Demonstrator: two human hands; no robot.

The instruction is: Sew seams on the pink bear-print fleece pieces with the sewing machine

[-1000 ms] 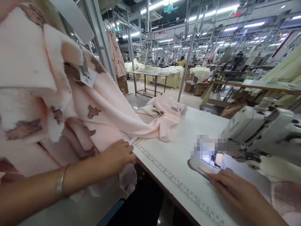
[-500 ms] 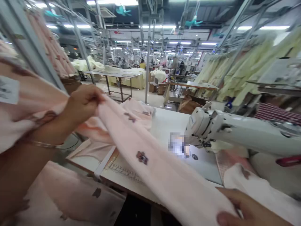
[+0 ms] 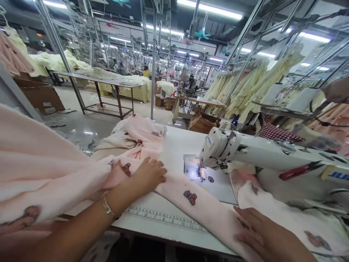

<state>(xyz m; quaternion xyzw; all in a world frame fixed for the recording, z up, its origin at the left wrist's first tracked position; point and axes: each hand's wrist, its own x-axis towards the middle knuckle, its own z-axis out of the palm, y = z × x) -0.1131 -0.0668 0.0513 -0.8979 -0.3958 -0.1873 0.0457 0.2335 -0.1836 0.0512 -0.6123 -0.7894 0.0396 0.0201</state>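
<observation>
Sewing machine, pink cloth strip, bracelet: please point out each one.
Sewing machine (image 3: 261,154), head view: its white body.
Pink cloth strip (image 3: 205,208), head view: middle of its upper face.
Bracelet (image 3: 107,207), head view: its band.

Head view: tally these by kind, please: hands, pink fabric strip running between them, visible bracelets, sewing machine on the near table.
Hands: 2 (left hand, right hand)
Pink fabric strip: 1
Bracelet: 1
Sewing machine: 1
Total: 5
</observation>
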